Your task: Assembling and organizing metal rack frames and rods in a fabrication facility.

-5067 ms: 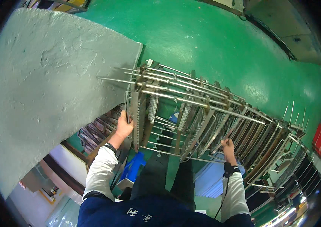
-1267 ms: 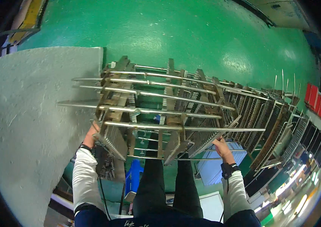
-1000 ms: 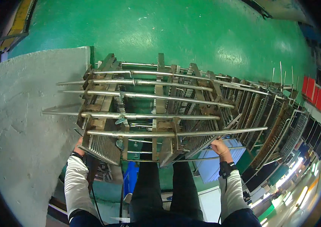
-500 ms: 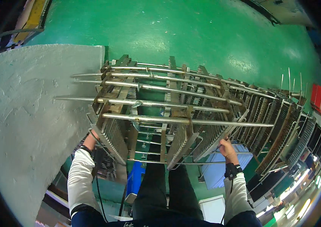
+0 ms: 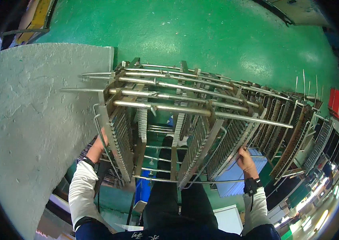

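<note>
A large metal slotted rack (image 5: 185,109) is held out in front of me between both hands. Long shiny rods run across it, joined by upright toothed bars, with bent-wire handles at its sides. My left hand (image 5: 98,146) is closed at the rack's left side, beside a wire handle (image 5: 104,144); its fingertips are hidden behind the metal. On the right, my right hand (image 5: 246,161) has its fingers wrapped round the rack's right side bar. The rack leans with its rods uppermost, and its lower edge is in front of my legs.
To the left is a grey block with a rough top (image 5: 37,104); rod ends of the rack reach over it. Several similar racks (image 5: 285,132) stand close on the right. Light blue sheets (image 5: 241,174) and a blue stool-like object (image 5: 143,186) are below, on green floor (image 5: 169,36).
The rack has tilted, its near top rods shifting away from me and a little right. Both hands have moved slightly with it and keep their hold. My foot now shows through the rack.
</note>
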The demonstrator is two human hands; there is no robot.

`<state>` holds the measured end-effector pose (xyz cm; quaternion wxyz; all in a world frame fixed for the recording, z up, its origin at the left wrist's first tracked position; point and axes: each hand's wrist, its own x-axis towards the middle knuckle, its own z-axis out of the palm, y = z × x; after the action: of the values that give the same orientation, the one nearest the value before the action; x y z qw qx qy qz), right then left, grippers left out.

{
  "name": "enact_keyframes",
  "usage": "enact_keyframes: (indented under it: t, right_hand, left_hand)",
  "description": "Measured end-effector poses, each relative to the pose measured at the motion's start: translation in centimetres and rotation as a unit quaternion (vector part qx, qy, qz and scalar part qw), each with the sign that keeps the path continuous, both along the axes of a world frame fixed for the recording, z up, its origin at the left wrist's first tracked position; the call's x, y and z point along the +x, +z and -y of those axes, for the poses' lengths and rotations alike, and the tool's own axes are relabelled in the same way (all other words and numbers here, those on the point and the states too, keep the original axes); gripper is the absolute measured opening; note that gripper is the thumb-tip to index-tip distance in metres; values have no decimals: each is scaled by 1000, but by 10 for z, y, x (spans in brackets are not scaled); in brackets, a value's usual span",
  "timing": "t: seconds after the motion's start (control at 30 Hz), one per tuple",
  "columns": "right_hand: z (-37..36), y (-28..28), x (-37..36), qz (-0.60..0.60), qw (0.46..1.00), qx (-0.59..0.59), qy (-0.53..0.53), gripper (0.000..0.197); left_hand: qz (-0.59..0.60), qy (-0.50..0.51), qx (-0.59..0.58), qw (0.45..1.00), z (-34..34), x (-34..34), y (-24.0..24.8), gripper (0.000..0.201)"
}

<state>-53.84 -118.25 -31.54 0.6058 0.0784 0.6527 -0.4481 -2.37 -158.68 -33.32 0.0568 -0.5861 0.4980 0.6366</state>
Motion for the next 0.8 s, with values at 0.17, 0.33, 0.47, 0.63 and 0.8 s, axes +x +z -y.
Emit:
enact_keyframes:
  t: [0.17,0.33,0.47,0.63,0.8]
  right_hand:
    - [21,10,-15,13,997,49,-64,49]
    - [57,21,-23,-22,991,132,15,57]
    - [50,44,-32,-19,990,142,17,56]
    - [54,56,-34,2,992,121,-27,58]
    - [78,44,-26,4,994,105,-11,62]
  left_hand:
    - [1,-20,87,996,6,1,5,46]
    - [64,-145,-13,987,7,24,-24,45]
    - [52,-190,-65,978,-2,26,-20,44]
    - [45,-118,19,992,-2,4,-4,44]
    - [45,-80,98,991,14,-9,-2,43]
